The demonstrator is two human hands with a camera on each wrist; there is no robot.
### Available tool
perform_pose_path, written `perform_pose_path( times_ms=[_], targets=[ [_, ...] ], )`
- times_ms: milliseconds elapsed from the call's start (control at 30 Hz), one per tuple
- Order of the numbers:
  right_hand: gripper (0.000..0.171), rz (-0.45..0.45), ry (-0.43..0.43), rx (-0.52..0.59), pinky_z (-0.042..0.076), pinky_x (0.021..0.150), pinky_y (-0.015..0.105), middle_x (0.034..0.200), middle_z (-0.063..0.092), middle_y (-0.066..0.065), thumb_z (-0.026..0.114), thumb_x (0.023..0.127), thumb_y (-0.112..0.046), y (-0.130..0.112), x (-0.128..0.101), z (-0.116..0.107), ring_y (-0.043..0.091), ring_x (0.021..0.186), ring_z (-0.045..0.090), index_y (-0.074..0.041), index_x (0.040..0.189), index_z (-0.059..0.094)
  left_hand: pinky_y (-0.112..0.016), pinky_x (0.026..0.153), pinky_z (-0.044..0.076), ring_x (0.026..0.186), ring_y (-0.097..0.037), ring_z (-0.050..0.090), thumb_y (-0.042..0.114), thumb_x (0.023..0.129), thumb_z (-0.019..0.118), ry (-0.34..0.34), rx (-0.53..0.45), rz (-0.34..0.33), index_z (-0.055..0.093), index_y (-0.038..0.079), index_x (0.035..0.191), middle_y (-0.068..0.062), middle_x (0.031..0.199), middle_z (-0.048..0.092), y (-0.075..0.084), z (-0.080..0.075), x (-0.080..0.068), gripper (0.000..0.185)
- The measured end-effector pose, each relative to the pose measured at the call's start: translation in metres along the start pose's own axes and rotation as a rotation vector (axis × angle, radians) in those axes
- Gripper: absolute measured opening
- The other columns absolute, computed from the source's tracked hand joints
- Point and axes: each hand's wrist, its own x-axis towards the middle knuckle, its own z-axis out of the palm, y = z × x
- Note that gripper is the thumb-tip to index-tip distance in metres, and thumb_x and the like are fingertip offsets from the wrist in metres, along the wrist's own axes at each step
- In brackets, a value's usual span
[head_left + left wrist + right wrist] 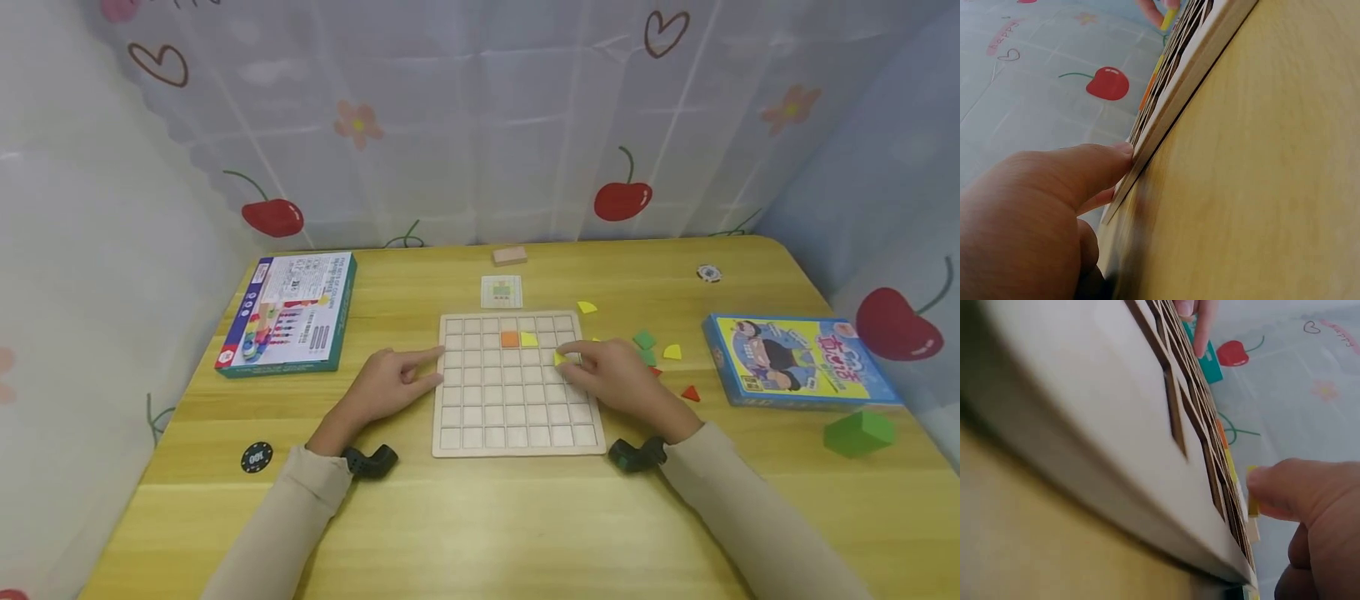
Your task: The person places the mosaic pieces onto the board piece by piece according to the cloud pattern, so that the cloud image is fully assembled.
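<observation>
A wooden grid board (517,450) lies flat on the table. An orange square piece (510,339) and a yellow piece (529,339) sit side by side in its upper cells. My left hand (384,385) rests at the board's left edge; its extended thumb (1100,161) and index finger touch the rim. Over the right part of the grid, my right hand (618,379) pinches another small yellow piece (1253,501) between thumb and finger. That piece is held a little above the board, and the fingers partly cover it.
Loose yellow, green and red pieces (691,392) lie right of the board. A pattern card (501,292) and a wooden block (510,256) are behind it. Boxes stand left (288,312) and right (802,362), near a green block (858,434). A black chip (257,457) lies front left.
</observation>
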Motion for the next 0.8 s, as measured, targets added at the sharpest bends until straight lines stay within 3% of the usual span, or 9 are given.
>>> perform_pose_path(
  times_ms=[267,633,733,800],
  targets=[
    [0.029,0.037,-0.054,0.026,0.03,0.049,0.027,0.053,0.037,-0.009,0.075,0.095,-0.023,0.002,0.011,0.004,0.007,0.046,0.029,-0.012,0.122,0.075,-0.027,0.05,0.028,0.047,-0.004,0.023,0.042,0.097,0.071,0.0,0.005,-0.009,0.067,0.022,0.139,0.011,0.05,0.033,0.0,0.0,0.0,0.046],
    [0.029,0.063,0.028,0.017,0.026,0.045,0.026,0.049,0.037,-0.011,0.075,0.095,-0.033,0.001,0.009,0.016,0.006,0.044,0.026,-0.02,0.122,0.078,-0.027,0.05,0.028,0.046,-0.003,0.023,0.042,0.098,0.07,-0.015,0.017,-0.008,0.066,0.022,0.14,0.011,0.05,0.033,0.0,-0.002,-0.001,0.046],
    [0.028,0.058,0.051,0.017,0.025,0.044,0.026,0.045,0.042,-0.014,0.075,0.095,-0.035,0.001,0.008,0.018,0.005,0.044,0.022,-0.023,0.12,0.079,-0.027,0.049,0.028,0.047,-0.003,0.023,0.041,0.098,0.07,-0.021,0.02,-0.001,0.065,0.022,0.14,0.011,0.05,0.032,0.001,-0.003,-0.001,0.046],
    [0.027,0.051,0.061,0.026,0.025,0.043,0.026,0.048,0.053,-0.012,0.076,0.094,-0.035,0.001,0.007,0.019,0.004,0.044,0.022,-0.023,0.118,0.08,-0.027,0.049,0.027,0.046,-0.003,0.023,0.04,0.098,0.07,-0.023,0.023,0.002,0.065,0.022,0.14,0.011,0.05,0.033,0.001,-0.004,-0.002,0.046]
  ],
)
